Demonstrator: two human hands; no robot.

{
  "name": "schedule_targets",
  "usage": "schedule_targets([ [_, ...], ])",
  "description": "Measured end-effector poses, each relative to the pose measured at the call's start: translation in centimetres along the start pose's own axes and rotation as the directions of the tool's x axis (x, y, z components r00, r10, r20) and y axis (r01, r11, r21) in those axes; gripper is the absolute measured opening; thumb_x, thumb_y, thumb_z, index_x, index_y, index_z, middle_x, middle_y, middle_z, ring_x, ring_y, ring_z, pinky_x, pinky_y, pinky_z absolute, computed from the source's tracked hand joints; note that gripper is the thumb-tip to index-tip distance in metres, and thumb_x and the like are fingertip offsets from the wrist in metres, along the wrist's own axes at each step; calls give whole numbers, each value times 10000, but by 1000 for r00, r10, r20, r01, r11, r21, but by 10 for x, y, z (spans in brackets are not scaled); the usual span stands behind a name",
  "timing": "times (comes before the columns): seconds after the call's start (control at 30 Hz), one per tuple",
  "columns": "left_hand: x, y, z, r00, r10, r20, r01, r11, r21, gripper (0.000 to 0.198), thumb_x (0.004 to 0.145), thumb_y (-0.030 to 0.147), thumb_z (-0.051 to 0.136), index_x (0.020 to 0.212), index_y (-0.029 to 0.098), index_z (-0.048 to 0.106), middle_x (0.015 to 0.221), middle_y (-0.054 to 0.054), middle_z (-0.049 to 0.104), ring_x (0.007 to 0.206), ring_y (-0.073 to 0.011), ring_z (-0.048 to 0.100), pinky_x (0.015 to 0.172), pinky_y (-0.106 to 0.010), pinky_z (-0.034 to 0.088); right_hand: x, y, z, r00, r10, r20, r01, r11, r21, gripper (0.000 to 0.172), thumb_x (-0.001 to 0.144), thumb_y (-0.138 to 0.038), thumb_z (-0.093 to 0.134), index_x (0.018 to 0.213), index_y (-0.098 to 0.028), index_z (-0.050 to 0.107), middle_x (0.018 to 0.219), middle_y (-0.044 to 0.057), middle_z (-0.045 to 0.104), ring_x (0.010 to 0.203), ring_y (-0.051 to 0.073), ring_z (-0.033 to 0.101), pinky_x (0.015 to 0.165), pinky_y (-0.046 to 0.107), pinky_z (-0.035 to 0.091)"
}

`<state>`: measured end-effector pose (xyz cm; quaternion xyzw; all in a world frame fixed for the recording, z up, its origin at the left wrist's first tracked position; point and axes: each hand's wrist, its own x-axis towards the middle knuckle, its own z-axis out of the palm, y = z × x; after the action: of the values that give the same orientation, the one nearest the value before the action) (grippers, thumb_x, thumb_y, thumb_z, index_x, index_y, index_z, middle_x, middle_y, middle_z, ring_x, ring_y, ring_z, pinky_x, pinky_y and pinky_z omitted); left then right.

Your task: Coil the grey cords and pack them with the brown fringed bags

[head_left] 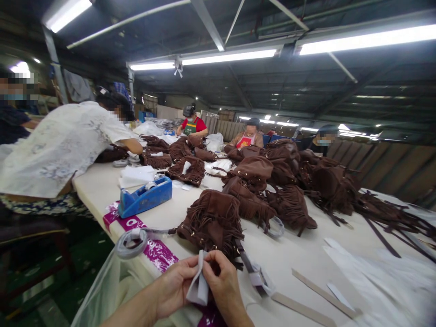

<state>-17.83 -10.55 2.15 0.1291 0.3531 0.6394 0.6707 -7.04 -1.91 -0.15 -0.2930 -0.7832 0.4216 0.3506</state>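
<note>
A folded piece of thin white wrapping sheet [198, 287] is pinched between my two hands at the near edge of the table. My left hand [173, 281] grips its left side, thumb on top. My right hand [223, 279] has thumb and fingertips closed on its upper right edge. Just beyond my fingers lies a brown fringed bag [213, 218]. Its strap runs out to both sides: a grey wrapped coil [131, 243] sits at the left end, and a wrapped buckle part [259, 277] lies at the right.
A blue tape dispenser [146, 197] stands at the left table edge near purple printed tape [158, 252]. Many brown bags [289, 163] are heaped farther back. Tan strips [303, 309] and white sheets [374, 277] lie at right. A co-worker in a white top [64, 141] leans in at left.
</note>
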Motion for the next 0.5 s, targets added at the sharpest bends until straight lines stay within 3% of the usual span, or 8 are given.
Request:
schedule_targets([
  [0.1,2,-2,-1,1000,15,-6,-15,1000,23,379,645,239,812,972,119,663,768,-69,672,620,-157,631,601,-267,497,-2,-2,-1,1000,-5,-14,5,1000,6,103,788,-271,567,727,-198,607,698,1,614,665,171,558,619,245,398],
  [0.2,5,-4,6,999,12,-46,-7,993,117,398,577,228,816,922,124,647,671,-41,644,550,-153,595,561,-293,514,-4,-4,-4,1000,8,6,-8,999,31,151,815,-299,559,715,-199,613,699,4,619,681,175,558,630,247,398],
  [0.37,4,-3,17,972,53,-227,16,956,292,466,532,209,718,977,136,603,609,-25,635,492,-148,563,439,-226,437,5,-5,-10,993,93,71,-104,982,158,339,873,-421,453,641,-194,552,582,-16,525,575,151,483,534,248,349],
  [0.5,0,-10,24,965,141,-220,-20,879,477,373,732,334,682,1035,133,596,588,12,594,446,-108,508,411,-195,382,2,-25,-5,991,129,-23,-126,986,112,90,746,-266,620,794,-202,579,598,-54,511,565,134,483,533,233,350],
])
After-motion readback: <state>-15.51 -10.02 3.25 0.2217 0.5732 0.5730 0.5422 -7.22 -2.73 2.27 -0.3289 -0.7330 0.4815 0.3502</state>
